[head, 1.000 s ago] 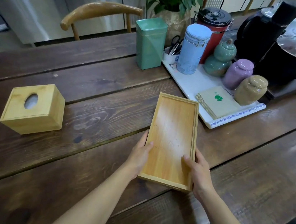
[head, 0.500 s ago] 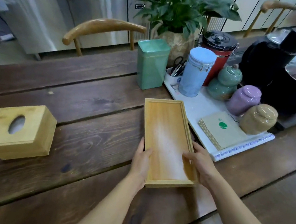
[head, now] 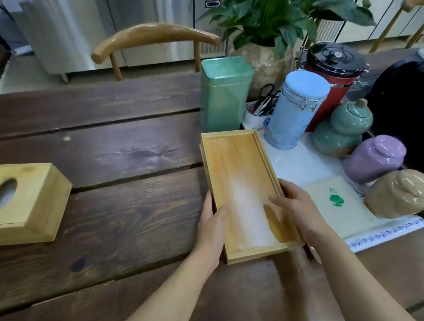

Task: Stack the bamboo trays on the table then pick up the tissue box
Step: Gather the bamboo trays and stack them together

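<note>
Bamboo tray [head: 240,183] under my hands: pale wood, smooth, matt, floor worn whitish in the middle. Tissue box [head: 11,202] same light bamboo, satin finish. Desk [head: 113,163] is dark-stained planks, grain and knots visible, slight sheen. Green tin [head: 223,94] painted metal, semi-gloss. Blue canister [head: 294,109] matt with a metal wire clasp. Gourd jar [head: 343,127], purple jar [head: 374,158] and tan jar [head: 400,193] glazed ceramic, glossy. Napkins [head: 339,206] matt paper. Cabinets [head: 89,17] behind are brushed stainless steel.
</note>
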